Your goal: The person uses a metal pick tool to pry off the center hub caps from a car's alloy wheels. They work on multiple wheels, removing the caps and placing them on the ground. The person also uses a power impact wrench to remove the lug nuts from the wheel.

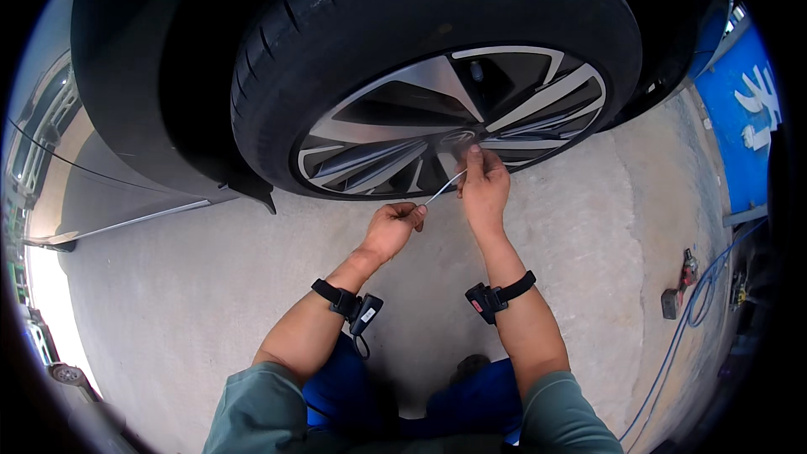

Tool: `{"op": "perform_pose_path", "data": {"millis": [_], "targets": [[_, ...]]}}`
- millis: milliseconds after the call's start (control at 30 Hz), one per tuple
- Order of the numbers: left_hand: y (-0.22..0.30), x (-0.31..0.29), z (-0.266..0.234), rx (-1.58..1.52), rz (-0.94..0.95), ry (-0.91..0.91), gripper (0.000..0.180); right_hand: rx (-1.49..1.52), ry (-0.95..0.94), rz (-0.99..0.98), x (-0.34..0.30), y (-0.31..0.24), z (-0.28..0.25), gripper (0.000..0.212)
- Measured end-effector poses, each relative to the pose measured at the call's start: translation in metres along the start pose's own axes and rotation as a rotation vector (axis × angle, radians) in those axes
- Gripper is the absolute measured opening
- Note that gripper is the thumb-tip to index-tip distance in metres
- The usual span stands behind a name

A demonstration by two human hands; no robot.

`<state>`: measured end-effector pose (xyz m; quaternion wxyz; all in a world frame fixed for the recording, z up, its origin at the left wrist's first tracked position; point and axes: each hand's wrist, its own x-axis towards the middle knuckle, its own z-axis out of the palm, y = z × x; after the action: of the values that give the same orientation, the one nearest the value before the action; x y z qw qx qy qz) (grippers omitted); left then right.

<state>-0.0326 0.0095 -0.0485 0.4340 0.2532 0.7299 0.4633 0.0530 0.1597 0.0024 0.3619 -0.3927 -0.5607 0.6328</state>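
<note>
A thin, straight metal rod [443,188] slants up and to the right between my two hands. My left hand [393,229] is closed around its lower end, just below the wheel's rim. At the other end, the fingers of my right hand [486,189] pinch together where the rod meets them, and its tip is hidden there. These fingertips are right by the centre of the alloy wheel [378,129], which has silver and dark spokes. A black tyre [277,109] surrounds the wheel and is mounted on a dark car [118,76].
Pale concrete floor [572,227] lies under and around the wheel. To the right are a cordless power tool [672,303] and a coiled blue hose [698,303]. A blue panel [730,130] stands farther right. The car's lower flap [259,195] hangs just left of the tyre.
</note>
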Motion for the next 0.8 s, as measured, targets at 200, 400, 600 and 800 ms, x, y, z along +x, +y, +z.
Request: {"op": "perform_pose_path", "data": {"millis": [200,400,600,800], "targets": [[0.019,-0.008,-0.001,0.115,-0.105,0.06,0.045,0.068,0.012,0.135,0.002,0.013,-0.003,0.026],[0.016,-0.013,-0.009,0.152,-0.054,0.116,0.047,0.125,-0.063,0.211,-0.003,0.014,0.004,0.027],[0.011,-0.008,-0.006,0.172,-0.06,0.156,0.045,0.125,-0.111,0.268,-0.004,0.019,0.003,0.024],[0.003,-0.011,-0.012,0.164,-0.063,0.227,0.044,0.208,-0.198,0.274,-0.007,0.031,0.009,0.017]]}}
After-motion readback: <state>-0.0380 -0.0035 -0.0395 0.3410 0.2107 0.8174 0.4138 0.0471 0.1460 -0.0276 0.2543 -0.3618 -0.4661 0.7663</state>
